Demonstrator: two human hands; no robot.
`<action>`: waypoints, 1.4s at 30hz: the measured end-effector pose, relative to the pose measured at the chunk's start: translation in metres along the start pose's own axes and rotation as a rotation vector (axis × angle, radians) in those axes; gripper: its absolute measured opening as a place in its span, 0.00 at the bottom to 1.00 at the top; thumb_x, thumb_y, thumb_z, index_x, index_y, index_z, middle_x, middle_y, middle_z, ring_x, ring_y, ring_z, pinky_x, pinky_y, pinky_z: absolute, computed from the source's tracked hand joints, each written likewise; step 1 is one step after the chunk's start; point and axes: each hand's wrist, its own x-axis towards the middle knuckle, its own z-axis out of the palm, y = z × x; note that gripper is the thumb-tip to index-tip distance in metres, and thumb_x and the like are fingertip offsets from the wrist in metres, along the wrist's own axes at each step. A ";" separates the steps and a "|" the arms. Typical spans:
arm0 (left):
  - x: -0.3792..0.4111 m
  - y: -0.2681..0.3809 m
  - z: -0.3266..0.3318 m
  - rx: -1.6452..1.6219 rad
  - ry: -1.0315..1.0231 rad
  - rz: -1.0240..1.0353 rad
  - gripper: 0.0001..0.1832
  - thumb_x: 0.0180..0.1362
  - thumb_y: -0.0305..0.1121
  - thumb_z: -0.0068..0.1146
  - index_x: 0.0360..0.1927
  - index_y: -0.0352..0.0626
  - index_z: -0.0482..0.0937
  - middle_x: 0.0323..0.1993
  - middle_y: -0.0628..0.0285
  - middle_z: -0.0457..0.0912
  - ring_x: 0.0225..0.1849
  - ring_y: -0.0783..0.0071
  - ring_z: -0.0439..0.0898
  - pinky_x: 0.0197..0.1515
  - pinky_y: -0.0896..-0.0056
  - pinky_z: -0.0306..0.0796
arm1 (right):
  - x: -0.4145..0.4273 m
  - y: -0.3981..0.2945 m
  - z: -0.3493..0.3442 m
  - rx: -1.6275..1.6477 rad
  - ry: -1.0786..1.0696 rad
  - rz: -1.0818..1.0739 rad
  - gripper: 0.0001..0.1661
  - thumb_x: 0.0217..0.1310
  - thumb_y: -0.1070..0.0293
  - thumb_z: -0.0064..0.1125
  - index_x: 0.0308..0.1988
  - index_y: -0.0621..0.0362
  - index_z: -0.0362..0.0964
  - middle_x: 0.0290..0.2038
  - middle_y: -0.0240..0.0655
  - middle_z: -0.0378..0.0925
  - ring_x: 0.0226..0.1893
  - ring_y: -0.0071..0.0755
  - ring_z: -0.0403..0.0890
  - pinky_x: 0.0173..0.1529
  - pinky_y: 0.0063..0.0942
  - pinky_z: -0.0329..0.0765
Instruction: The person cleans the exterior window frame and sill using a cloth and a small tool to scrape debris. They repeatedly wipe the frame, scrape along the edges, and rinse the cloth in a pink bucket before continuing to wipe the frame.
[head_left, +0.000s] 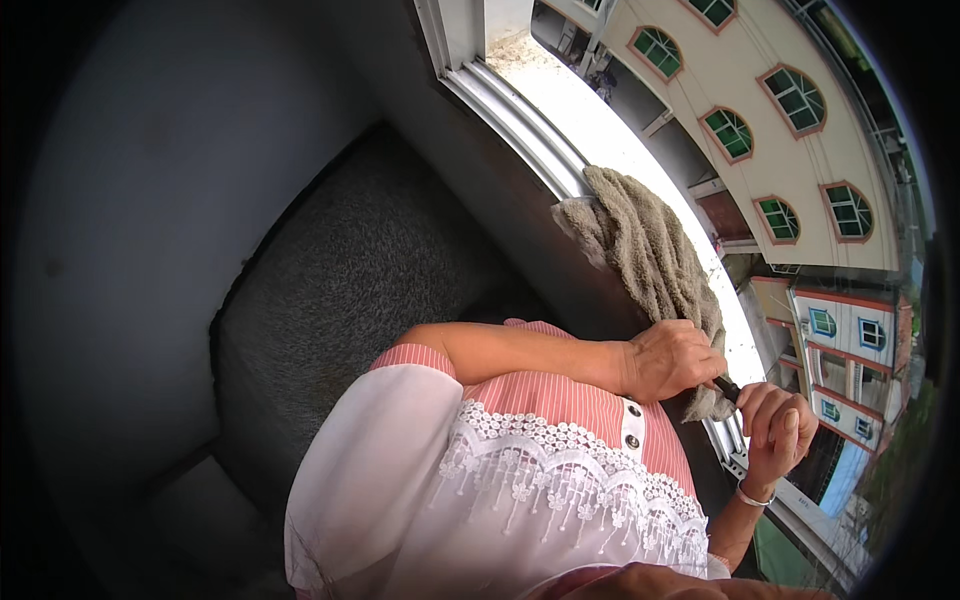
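My left hand (675, 360) is closed at the lower part of a crumpled grey-brown terry towel (652, 240), with its fingertips on one end of a small dark object (726, 388). At the other end of that object is my right hand (780, 427), fingers curled around it, a silver bracelet on the wrist. What the dark object is, I cannot tell. The towel lies draped over the white metal tracks of a window frame (525, 135) and the sill; part of its lower end hangs below my left hand.
Dark wall panels (135, 225) meet a grey textured floor (352, 270) to the left. Outside the open window stand a cream building (697, 90) with arched windows and a white-and-red one (847, 360). A bright sill (585, 112) runs along the opening.
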 end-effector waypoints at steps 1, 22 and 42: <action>0.004 0.002 0.015 -0.033 -0.036 0.043 0.11 0.55 0.38 0.65 0.33 0.44 0.76 0.27 0.64 0.78 0.34 0.63 0.82 0.38 0.63 0.73 | -0.018 -0.006 -0.007 -0.015 0.018 0.007 0.26 0.79 0.61 0.48 0.22 0.51 0.58 0.13 0.29 0.65 0.15 0.27 0.66 0.32 0.35 0.70; -0.058 -0.112 -0.220 0.930 0.183 -0.333 0.23 0.65 0.39 0.63 0.63 0.48 0.81 0.67 0.58 0.77 0.72 0.48 0.68 0.71 0.52 0.63 | 0.160 0.126 0.149 0.319 0.014 -0.315 0.23 0.82 0.60 0.46 0.28 0.57 0.62 0.25 0.33 0.70 0.31 0.31 0.76 0.56 0.43 0.79; -0.047 -0.141 -0.214 0.711 0.761 -0.422 0.17 0.60 0.29 0.61 0.54 0.39 0.81 0.59 0.47 0.76 0.61 0.45 0.74 0.65 0.49 0.68 | 0.258 0.145 0.234 0.032 -0.117 -0.522 0.19 0.74 0.67 0.58 0.26 0.59 0.66 0.22 0.32 0.68 0.24 0.26 0.70 0.33 0.28 0.71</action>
